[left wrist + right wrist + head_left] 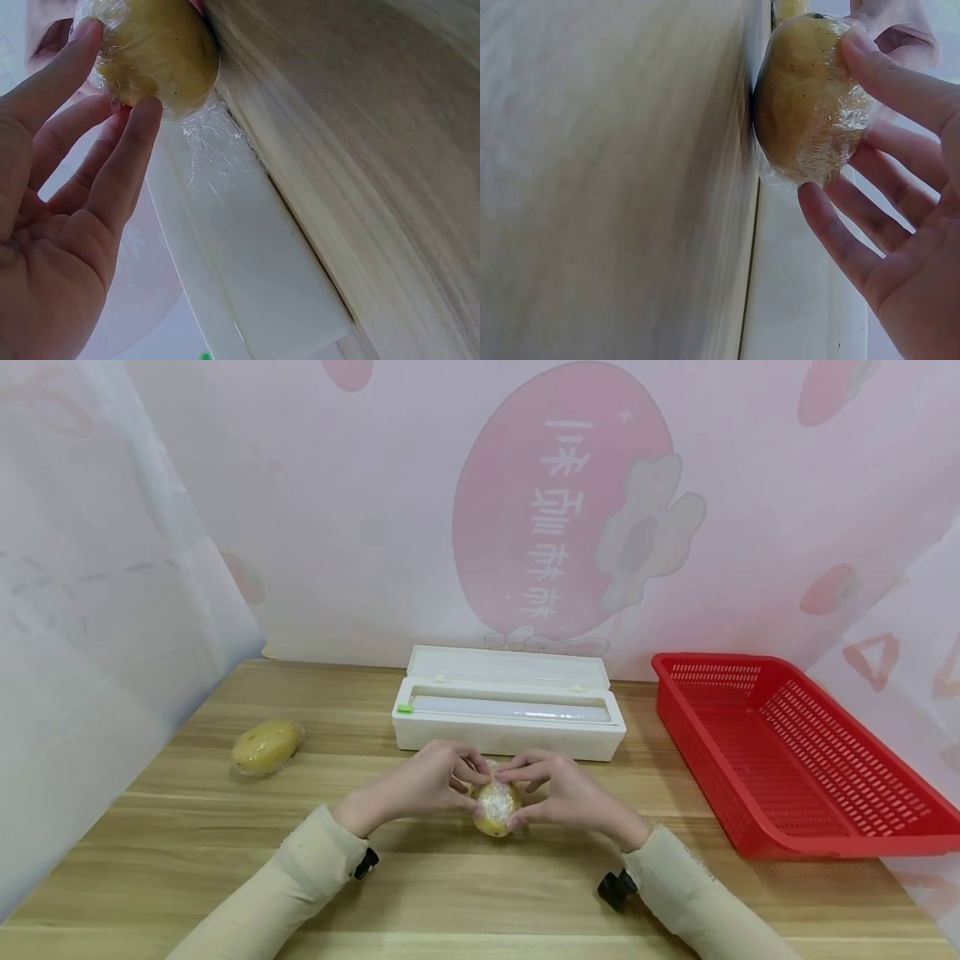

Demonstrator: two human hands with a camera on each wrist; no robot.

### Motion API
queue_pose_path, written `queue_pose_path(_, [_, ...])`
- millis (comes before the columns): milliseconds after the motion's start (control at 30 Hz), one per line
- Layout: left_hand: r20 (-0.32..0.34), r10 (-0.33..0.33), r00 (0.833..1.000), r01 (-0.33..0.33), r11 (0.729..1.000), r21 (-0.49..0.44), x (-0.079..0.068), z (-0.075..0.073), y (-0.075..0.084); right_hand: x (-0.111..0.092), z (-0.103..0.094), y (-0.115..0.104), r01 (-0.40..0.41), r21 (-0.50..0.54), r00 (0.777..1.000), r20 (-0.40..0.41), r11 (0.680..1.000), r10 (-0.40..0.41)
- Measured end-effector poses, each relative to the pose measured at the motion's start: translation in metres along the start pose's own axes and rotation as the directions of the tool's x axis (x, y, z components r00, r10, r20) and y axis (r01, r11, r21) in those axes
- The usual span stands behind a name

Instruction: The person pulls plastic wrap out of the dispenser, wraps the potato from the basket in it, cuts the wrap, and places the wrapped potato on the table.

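A yellow mango [495, 806] with clear cling film bunched over its top rests on the table between both hands. My left hand [442, 781] holds its left side, thumb low and fingertips at the top. From the right, my right hand [558, 789] grips the same mango, its thumb near the lower edge. In the left wrist view a loose flap of film [221, 139] trails from the mango [161, 56]. The right wrist view shows crinkled film on the side of the mango [810, 97] facing the fingers.
Behind the hands stands a white cling film box [510, 735], its lid raised and a roll inside. Another film-wrapped mango [266, 747] lies at the left on the wooden table [480, 902]. A red plastic basket [720, 777] stands at the right.
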State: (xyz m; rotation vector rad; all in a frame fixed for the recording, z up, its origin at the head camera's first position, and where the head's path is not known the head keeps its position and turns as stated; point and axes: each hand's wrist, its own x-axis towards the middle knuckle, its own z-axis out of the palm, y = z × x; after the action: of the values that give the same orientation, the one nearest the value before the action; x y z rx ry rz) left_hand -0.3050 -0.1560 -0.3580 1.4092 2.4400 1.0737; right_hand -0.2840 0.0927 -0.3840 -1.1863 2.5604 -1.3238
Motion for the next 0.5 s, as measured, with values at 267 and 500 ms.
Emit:
queue_pose_path(267, [-0.015,-0.023,1.000,0.023,0.999,0.031,-0.0008,-0.0002,-0.0017,-0.0007,0.0005,-0.0003,-0.005,-0.057,0.999,0.041,0.998,0.007])
queue_pose_path(500, [0.021,-0.019,1.000,0.017,0.994,0.105,-0.0023,-0.0012,0.0003,-0.0002,-0.0009,-0.0030,0.010,-0.094,0.998,0.061,0.996,-0.005])
